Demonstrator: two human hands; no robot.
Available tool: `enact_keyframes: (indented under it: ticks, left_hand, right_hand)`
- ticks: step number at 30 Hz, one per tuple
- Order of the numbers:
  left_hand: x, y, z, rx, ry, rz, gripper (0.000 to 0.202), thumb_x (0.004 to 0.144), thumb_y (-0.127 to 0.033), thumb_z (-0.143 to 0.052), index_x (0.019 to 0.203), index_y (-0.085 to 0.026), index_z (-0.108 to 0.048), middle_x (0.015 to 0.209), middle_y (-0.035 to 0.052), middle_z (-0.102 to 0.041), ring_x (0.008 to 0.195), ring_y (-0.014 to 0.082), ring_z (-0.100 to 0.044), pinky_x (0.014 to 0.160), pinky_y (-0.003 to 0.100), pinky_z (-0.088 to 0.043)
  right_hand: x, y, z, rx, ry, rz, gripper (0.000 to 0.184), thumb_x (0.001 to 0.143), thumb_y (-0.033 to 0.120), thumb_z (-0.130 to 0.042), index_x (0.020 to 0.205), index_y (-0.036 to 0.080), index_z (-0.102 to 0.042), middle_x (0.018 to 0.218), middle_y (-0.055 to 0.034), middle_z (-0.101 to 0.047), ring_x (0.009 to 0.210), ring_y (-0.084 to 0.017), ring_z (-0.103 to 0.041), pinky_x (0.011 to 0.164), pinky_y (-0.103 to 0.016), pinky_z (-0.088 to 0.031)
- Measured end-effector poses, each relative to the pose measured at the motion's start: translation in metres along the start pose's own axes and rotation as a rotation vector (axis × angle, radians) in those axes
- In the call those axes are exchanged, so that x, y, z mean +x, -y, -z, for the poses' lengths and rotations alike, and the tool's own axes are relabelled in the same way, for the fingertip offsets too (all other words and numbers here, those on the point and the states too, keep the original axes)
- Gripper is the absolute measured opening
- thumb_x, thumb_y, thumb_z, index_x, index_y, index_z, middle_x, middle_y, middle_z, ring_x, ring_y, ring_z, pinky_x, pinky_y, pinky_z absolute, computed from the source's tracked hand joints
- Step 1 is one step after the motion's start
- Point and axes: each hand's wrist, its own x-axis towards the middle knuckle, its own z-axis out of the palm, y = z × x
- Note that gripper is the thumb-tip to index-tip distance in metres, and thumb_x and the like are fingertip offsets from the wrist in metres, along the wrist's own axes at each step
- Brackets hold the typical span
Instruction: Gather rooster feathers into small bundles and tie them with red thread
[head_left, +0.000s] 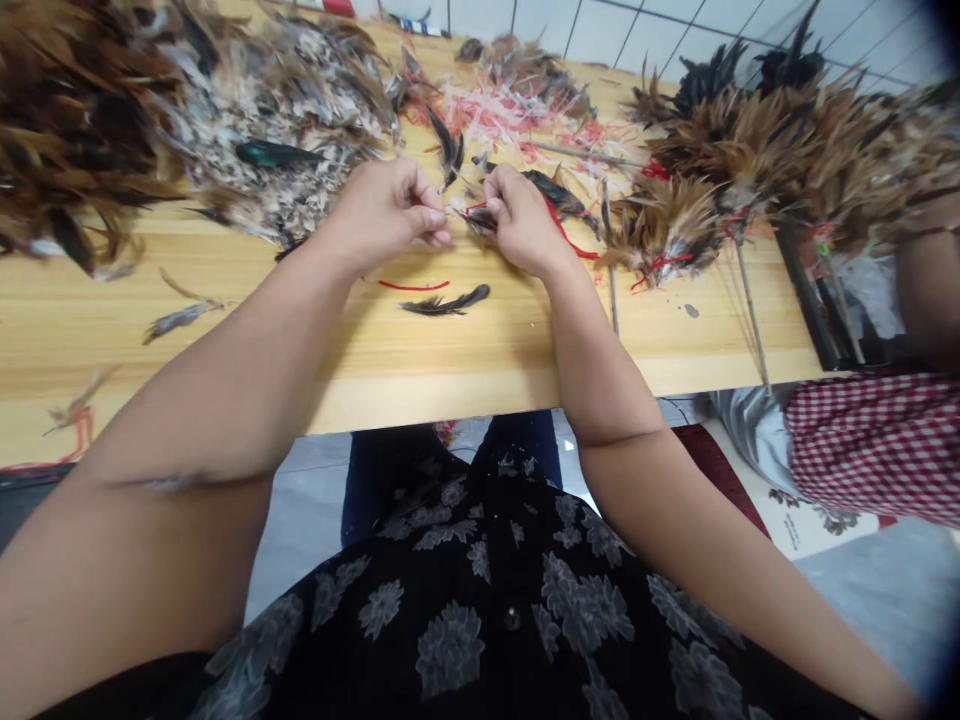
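My left hand (394, 212) is pinched just left of the bundle's pale tip; whatever sits between its fingertips is too small to make out. In my right hand (519, 222) is a small feather bundle (481, 216) with dark and light feathers and red string about it. Red string (571, 236) trails out to the right of that hand. Below both hands lie a loose dark feather (445, 302) and a short piece of red string (414, 286). Another dark feather (448, 150) lies just beyond, between the hands.
Heaps of brown feathers (71, 120) and grey-white feathers (277, 110) cover the left of the wooden table (375, 375). Pink and white shreds (502, 108) lie at the back. Feather dusters on thin sticks (750, 300) and a dark tray (806, 295) are right, beside another person's arm (928, 280).
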Motion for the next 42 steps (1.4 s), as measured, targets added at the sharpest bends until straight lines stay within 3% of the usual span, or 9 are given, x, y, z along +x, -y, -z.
enact_keyframes:
  ticks: [3, 5, 7, 10, 16, 22, 30, 37, 42]
  left_hand:
    - [0.001, 0.014, 0.005, -0.06, 0.024, -0.025, 0.035, 0.093, 0.005, -0.09, 0.084, -0.022, -0.07, 0.074, 0.002, -0.084, 0.072, 0.0224, -0.088, 0.1, 0.045, -0.084]
    - [0.002, 0.021, 0.004, -0.135, 0.014, -0.073, 0.032, 0.09, -0.007, -0.098, 0.083, -0.024, -0.071, 0.075, 0.0019, -0.084, 0.07, 0.0201, -0.085, 0.086, 0.034, -0.08]
    - [0.002, 0.024, 0.0, -0.233, -0.016, -0.099, 0.035, 0.083, -0.016, -0.107, 0.082, -0.025, -0.073, 0.072, 0.0005, -0.081, 0.067, 0.0173, -0.081, 0.072, 0.023, -0.072]
    - [0.0, 0.019, -0.004, -0.328, -0.011, -0.043, 0.041, 0.073, -0.013, -0.111, 0.081, -0.023, -0.072, 0.072, 0.0006, -0.078, 0.06, 0.0146, -0.073, 0.061, 0.018, -0.063]
    - [-0.003, 0.0, -0.002, -0.312, -0.012, 0.053, 0.041, 0.073, 0.0, -0.103, 0.081, -0.022, -0.07, 0.073, -0.0006, -0.073, 0.067, 0.0159, -0.067, 0.064, 0.02, -0.055]
    - [-0.013, -0.017, -0.012, -0.284, 0.003, 0.074, 0.035, 0.079, 0.008, -0.087, 0.081, -0.022, -0.068, 0.069, -0.0021, -0.069, 0.06, 0.0157, -0.055, 0.061, 0.022, -0.045]
    - [-0.023, -0.04, -0.022, -0.175, -0.082, 0.152, 0.037, 0.091, 0.016, -0.069, 0.083, -0.02, -0.068, 0.07, -0.0032, -0.07, 0.06, 0.0149, -0.057, 0.061, 0.02, -0.045]
    - [-0.017, -0.024, -0.017, -0.272, -0.084, 0.081, 0.028, 0.073, 0.002, -0.079, 0.081, -0.022, -0.067, 0.067, -0.0047, -0.065, 0.059, 0.0143, -0.057, 0.061, 0.018, -0.049]
    - [-0.005, 0.001, -0.013, -0.367, -0.108, 0.019, 0.032, 0.066, -0.002, -0.088, 0.082, -0.023, -0.068, 0.066, -0.0046, -0.065, 0.055, 0.015, -0.058, 0.054, 0.018, -0.05]
  right_hand:
    - [-0.001, 0.008, -0.004, -0.039, 0.019, -0.088, 0.049, 0.111, 0.008, -0.062, 0.09, 0.036, -0.028, 0.119, -0.0035, -0.076, 0.121, -0.022, -0.061, 0.119, -0.04, -0.055]
    - [-0.003, 0.013, -0.007, -0.04, 0.038, -0.069, 0.049, 0.119, 0.005, -0.056, 0.093, 0.035, -0.027, 0.127, -0.0038, -0.076, 0.123, -0.021, -0.063, 0.122, -0.038, -0.056]
    - [-0.004, 0.017, -0.01, 0.013, 0.079, 0.007, 0.042, 0.119, 0.005, -0.054, 0.095, 0.033, -0.034, 0.127, -0.0043, -0.078, 0.124, -0.022, -0.068, 0.124, -0.037, -0.058]
    - [-0.007, 0.019, -0.011, 0.023, 0.139, 0.05, 0.031, 0.116, 0.006, -0.056, 0.098, 0.03, -0.046, 0.127, -0.0073, -0.08, 0.129, -0.025, -0.074, 0.122, -0.039, -0.059]
    - [-0.013, 0.021, -0.008, -0.069, 0.135, 0.077, 0.016, 0.118, 0.011, -0.059, 0.114, 0.024, -0.068, 0.142, -0.0135, -0.086, 0.133, -0.031, -0.08, 0.116, -0.04, -0.061]
    - [-0.016, 0.027, -0.014, -0.171, 0.215, 0.078, 0.033, 0.122, 0.008, -0.055, 0.146, 0.016, -0.076, 0.167, -0.0201, -0.083, 0.161, -0.039, -0.078, 0.126, -0.045, -0.063]
    - [-0.01, 0.022, -0.016, -0.147, 0.192, 0.089, 0.034, 0.124, 0.009, -0.047, 0.13, 0.015, -0.08, 0.152, -0.0213, -0.088, 0.149, -0.038, -0.083, 0.126, -0.046, -0.063]
    - [-0.006, 0.015, -0.019, -0.035, 0.184, 0.081, 0.028, 0.123, 0.011, -0.058, 0.142, 0.014, -0.078, 0.163, -0.0228, -0.085, 0.159, -0.039, -0.078, 0.133, -0.048, -0.06]
    - [-0.002, 0.006, -0.02, 0.162, 0.122, 0.097, 0.024, 0.122, 0.016, -0.063, 0.134, 0.012, -0.082, 0.149, -0.0181, -0.09, 0.144, -0.03, -0.081, 0.133, -0.044, -0.061]
